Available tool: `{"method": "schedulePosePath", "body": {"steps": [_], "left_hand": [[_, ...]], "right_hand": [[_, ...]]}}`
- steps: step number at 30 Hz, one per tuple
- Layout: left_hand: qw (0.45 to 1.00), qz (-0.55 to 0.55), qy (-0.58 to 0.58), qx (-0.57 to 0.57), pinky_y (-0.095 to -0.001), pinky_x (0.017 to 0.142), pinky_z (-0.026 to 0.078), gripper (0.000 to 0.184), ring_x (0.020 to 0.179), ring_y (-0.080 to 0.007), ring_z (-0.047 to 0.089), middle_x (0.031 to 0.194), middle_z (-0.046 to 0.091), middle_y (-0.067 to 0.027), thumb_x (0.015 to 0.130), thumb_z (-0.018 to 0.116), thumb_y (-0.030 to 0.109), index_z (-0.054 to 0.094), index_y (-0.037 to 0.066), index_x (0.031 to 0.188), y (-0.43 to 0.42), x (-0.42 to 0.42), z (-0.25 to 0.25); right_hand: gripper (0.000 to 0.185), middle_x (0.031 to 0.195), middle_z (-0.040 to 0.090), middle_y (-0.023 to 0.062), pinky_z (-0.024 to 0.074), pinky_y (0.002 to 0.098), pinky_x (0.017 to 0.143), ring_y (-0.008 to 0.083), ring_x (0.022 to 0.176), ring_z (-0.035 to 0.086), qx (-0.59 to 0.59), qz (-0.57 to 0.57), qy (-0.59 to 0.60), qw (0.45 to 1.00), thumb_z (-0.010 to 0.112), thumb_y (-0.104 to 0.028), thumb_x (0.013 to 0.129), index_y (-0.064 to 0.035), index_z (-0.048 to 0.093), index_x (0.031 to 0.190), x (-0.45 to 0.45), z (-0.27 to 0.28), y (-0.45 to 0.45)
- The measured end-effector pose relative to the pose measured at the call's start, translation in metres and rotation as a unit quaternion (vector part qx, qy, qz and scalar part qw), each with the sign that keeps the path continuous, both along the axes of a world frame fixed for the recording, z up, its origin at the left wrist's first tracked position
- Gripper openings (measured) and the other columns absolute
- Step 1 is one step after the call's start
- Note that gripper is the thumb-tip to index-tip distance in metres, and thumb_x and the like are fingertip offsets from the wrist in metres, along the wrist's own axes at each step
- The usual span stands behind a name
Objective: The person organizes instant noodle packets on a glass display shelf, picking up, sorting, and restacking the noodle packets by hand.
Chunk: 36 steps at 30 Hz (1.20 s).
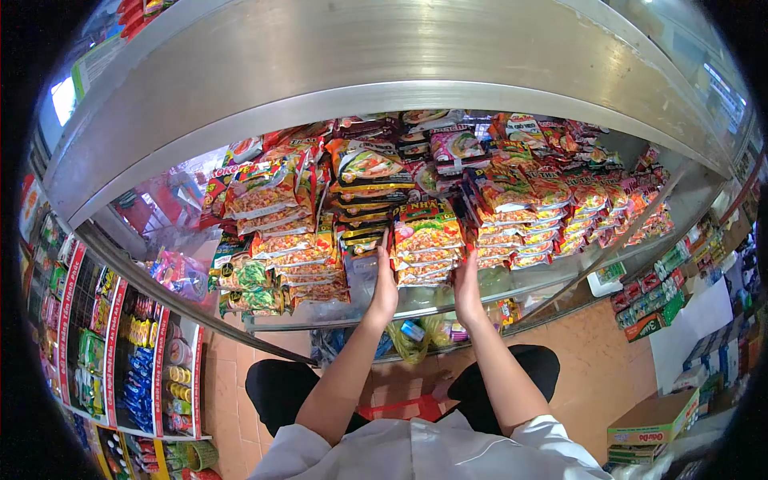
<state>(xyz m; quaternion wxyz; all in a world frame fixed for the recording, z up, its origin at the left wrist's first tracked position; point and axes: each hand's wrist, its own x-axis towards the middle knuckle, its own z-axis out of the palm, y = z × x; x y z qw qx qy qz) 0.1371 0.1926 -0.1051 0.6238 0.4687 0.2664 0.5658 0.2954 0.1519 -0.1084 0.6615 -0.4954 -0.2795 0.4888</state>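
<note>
A stack of instant noodle packets [428, 236], red and yellow with noodles pictured on the front, stands at the front of a glass-fronted metal display case. My left hand [386, 286] lies along the stack's left side, fingers straight and pointing into the case. Against its right side rests my right hand [466, 290], so the stack is held between both palms. Dark noodle packets [368, 172] are piled behind and to the left. More red noodle packets [512, 192] fill the rows on the right. Some of my fingertips are hidden by the packets.
The case's metal top edge [384, 96] curves above my hands, and a glass shelf edge [360, 320] runs below them. Green-fronted packets [248, 288] sit at the left end. Plastic bags [412, 340] lie under the shelf. Snack racks [136, 360] and a cardboard box [652, 420] flank me.
</note>
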Motion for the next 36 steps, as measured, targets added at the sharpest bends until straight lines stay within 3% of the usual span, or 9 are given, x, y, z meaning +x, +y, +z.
{"method": "schedulePosePath", "body": {"steps": [5,11,21,23,26,28,30,32,36], "left_hand": [[0.997,0.004,-0.053,-0.05,-0.0398,0.125,0.029,0.072,0.153,-0.0221,0.037,0.167,0.039,-0.0062,0.113,0.023,0.06,0.025,0.013,0.168,0.006,0.007,0.006],[0.996,0.036,-0.044,-0.075,-0.0383,0.125,0.028,0.068,0.152,-0.0198,0.039,0.166,0.039,-0.0051,0.114,0.028,0.056,0.026,0.014,0.168,-0.002,0.022,0.008],[0.984,0.033,-0.08,-0.157,-0.0388,0.12,0.034,0.062,0.144,-0.019,0.047,0.157,0.051,-0.0054,0.115,0.03,0.051,0.043,0.009,0.158,-0.063,-0.012,-0.008],[0.982,0.034,-0.085,-0.163,-0.039,0.12,0.035,0.062,0.144,-0.0187,0.047,0.158,0.05,-0.0054,0.115,0.032,0.051,0.04,0.009,0.16,-0.066,-0.017,-0.011],[0.999,0.02,-0.039,-0.032,-0.0387,0.124,0.03,0.07,0.152,-0.02,0.039,0.167,0.038,-0.0055,0.114,0.035,0.051,0.024,0.008,0.168,-0.069,-0.022,0.012],[0.998,0.02,-0.041,-0.04,-0.0384,0.125,0.029,0.07,0.154,-0.0204,0.036,0.169,0.034,-0.0055,0.114,0.035,0.049,0.02,0.009,0.169,-0.069,-0.026,0.021],[0.998,0.017,-0.039,-0.054,-0.0383,0.125,0.029,0.07,0.154,-0.0201,0.036,0.169,0.034,-0.0055,0.114,0.036,0.048,0.019,0.009,0.17,-0.063,-0.026,0.019],[0.998,0.022,-0.02,-0.055,-0.0381,0.123,0.032,0.069,0.151,-0.0198,0.041,0.166,0.039,-0.0055,0.114,0.038,0.049,0.025,0.009,0.168,-0.06,-0.021,0.013],[0.985,-0.002,-0.085,-0.15,-0.0378,0.118,0.038,0.059,0.141,-0.0183,0.051,0.155,0.053,-0.0039,0.113,0.043,0.049,0.045,0.011,0.157,-0.075,-0.016,0.027]], "right_hand": [[0.089,0.163,0.042,0.0075,0.0288,0.0391,0.122,0.0221,0.147,0.041,0.056,0.084,0.062,0.993,0.038,-0.074,0.105,-0.0083,0.027,0.165,0.007,-0.004,0.023],[0.092,0.166,0.039,0.0083,0.03,0.0428,0.122,0.0247,0.148,0.041,0.079,0.049,0.03,0.995,0.043,-0.073,0.103,-0.0086,0.027,0.166,-0.003,-0.009,0.026],[0.072,0.163,0.043,0.0032,0.0326,0.0415,0.119,0.0211,0.145,0.044,0.075,0.045,0.083,0.993,0.042,-0.06,0.11,-0.0114,0.035,0.162,-0.036,-0.024,-0.05],[0.069,0.162,0.044,0.0045,0.0321,0.0415,0.12,0.022,0.145,0.044,0.099,0.056,0.081,0.99,0.041,-0.057,0.111,-0.011,0.035,0.162,-0.038,-0.026,-0.059],[0.079,0.16,0.047,0.0064,0.0297,0.0453,0.12,0.0249,0.145,0.045,0.033,0.053,0.087,0.994,0.042,-0.067,0.106,-0.0101,0.039,0.16,-0.027,0.003,-0.067],[0.082,0.158,0.051,0.008,0.0285,0.0465,0.119,0.0262,0.143,0.046,0.061,0.049,0.08,0.994,0.043,-0.071,0.103,-0.0103,0.044,0.158,-0.02,0.018,-0.058],[0.082,0.161,0.048,0.0103,0.0291,0.044,0.123,0.0252,0.146,0.045,0.067,0.046,0.055,0.995,0.032,-0.069,0.108,-0.0075,0.039,0.162,-0.015,0.028,-0.048],[0.083,0.161,0.047,0.0098,0.0316,0.0437,0.123,0.0245,0.147,0.045,0.021,0.068,0.088,0.994,0.034,-0.068,0.108,-0.0066,0.036,0.163,-0.021,0.055,-0.051],[0.073,0.164,0.043,0.008,0.036,0.0407,0.121,0.023,0.147,0.046,0.022,0.148,0.124,0.981,0.039,-0.06,0.11,-0.0174,0.026,0.168,-0.024,0.027,-0.036]]}}
